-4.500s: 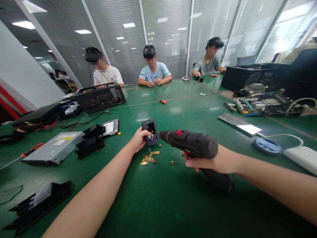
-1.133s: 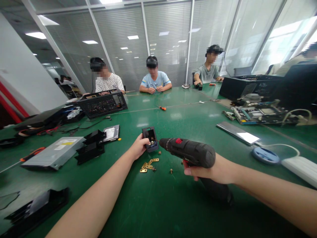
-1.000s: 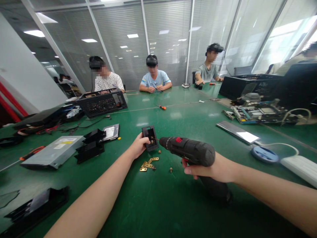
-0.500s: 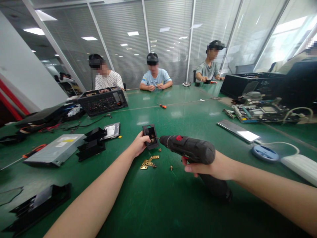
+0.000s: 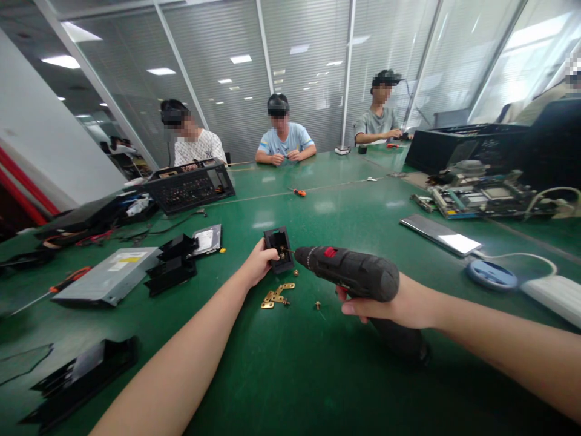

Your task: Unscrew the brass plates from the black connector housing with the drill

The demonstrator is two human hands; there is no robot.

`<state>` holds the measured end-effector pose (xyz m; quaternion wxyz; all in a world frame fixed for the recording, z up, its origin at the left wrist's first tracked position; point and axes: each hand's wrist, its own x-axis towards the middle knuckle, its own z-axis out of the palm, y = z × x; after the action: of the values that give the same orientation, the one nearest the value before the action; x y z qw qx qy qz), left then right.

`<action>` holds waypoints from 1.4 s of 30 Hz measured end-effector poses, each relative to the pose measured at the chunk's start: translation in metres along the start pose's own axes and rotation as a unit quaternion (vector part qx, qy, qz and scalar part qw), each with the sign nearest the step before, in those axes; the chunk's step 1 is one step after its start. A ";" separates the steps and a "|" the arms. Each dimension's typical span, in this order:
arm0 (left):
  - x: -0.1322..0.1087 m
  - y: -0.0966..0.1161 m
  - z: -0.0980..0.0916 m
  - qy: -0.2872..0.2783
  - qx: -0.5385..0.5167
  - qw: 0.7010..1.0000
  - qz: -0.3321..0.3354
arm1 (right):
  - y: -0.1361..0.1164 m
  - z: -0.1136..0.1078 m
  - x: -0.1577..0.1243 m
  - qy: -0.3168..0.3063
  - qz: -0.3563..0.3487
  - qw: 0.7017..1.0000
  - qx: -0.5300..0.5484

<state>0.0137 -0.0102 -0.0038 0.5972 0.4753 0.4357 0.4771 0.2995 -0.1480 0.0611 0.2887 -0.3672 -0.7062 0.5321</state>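
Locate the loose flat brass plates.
Head view, centre: the brass plates lie on the green table just below the left hand, left of the black cordless drill.

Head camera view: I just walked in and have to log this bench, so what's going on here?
A person's left hand holds a small black housing upright on the green table. Their right hand grips a black cordless screwdriver, its bit pointed into the housing's open face, at a brass part inside. Brass plates and a loose screw lie on the table just below. Three other people sit at the far side.
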 end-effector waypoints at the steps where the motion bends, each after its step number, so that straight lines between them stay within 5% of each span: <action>1: 0.000 0.000 0.000 0.000 0.001 1.000 0.000 | 0.000 0.000 0.000 -0.001 -0.001 1.000 -0.003; 42: 0.001 0.000 -0.003 -0.015 0.006 1.000 0.002 | -0.010 0.001 0.001 -0.010 -0.008 1.000 0.002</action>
<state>0.0112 -0.0085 -0.0046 0.5997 0.4870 0.4283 0.4688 0.2961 -0.1498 0.0708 0.2864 -0.3560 -0.7110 0.5346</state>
